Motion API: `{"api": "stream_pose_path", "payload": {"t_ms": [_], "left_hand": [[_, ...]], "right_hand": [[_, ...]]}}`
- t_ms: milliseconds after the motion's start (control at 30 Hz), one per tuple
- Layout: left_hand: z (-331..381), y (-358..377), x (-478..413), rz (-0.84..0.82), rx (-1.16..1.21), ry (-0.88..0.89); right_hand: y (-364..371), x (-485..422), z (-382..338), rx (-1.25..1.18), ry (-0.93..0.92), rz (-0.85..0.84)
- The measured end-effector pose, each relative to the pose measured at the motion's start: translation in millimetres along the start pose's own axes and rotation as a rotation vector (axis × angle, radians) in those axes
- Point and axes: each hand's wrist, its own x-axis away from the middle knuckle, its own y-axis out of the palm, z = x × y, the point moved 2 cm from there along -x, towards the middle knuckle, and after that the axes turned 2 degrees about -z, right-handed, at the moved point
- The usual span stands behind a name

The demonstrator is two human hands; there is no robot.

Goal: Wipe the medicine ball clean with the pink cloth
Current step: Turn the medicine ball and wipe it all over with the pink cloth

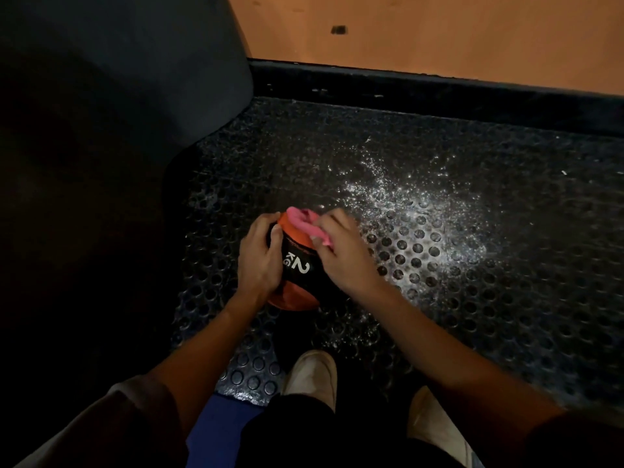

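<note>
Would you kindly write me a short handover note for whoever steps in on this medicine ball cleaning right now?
Left hand: grips the left side of the medicine ball, steadying it.
Right hand: holds the bunched pink cloth against the ball's far orange top.
Ball: orange and black, marked 2 KG, low over the perforated rubber mat; white specks lie on the mat to its right.
Done: wiping is under way at the top; how much is clean cannot be told.
Left: probably the black band, sides and underside; turn the ball to reach them.
</note>
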Motion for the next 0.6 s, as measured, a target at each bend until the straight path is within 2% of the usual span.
{"api": "stream_pose_path", "payload": {"t_ms": [133,233,500,533,600], "left_hand": [[6.8,2.6,-0.2,-0.015,-0.042,-0.053],[6.5,9.9,-2.3,-0.019,-0.098,-0.190],[10.8,-3.6,-13.9,0.001,-0.250,-0.469],[12.7,-8.3,-18.0,0.017,-0.280,-0.428],[20.1,-12.3,-27.8,-0.070,-0.377,-0.159]], "right_hand": [[-3.2,10.8,40.3,-0.148,0.329,0.061],[-0.3,16.5,54.0,-0.267,0.509,0.058],[-12.0,5.4,33.5,-0.370,0.396,0.071],[-11.8,4.1,33.4,-0.350,0.387,0.067],[-12.7,-2.9,33.1,-0.317,0.370,0.036]]}}
